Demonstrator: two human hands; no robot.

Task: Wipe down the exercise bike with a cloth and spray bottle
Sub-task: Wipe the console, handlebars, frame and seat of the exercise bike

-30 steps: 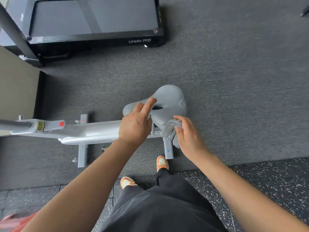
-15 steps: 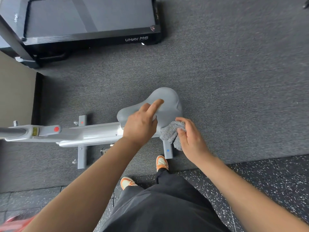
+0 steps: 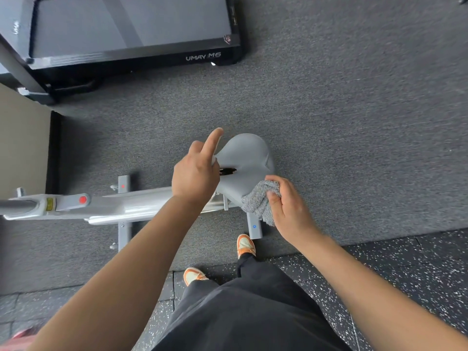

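head view: the grey saddle (image 3: 244, 168) of the exercise bike (image 3: 131, 207) sits mid-frame over dark carpet, its frame running off to the left. the right hand (image 3: 291, 206) is clenched on a bunched grey cloth (image 3: 258, 202), pressing it against the near right edge of the saddle, with part of the cloth hanging below the rim. the left hand (image 3: 195, 173) hovers at the narrow nose of the saddle, index finger raised; something pale and black peeks out just beside its knuckles, likely the spray bottle's nozzle, but the bottle itself is hidden, so whether the hand is wrapped on it cannot be told.

judging by its look, the cloth is soft, light and limp; it folds to any curve, so a full-palm bunch like this one suits it, with loose ends tucked in to stop them dragging. the saddle looks smooth and slightly padded, fixed and firm enough to take pressure. a damp surface may be slippery, so steadying at the nose seems sensible. a treadmill (image 3: 126, 34) stands well apart at the top.
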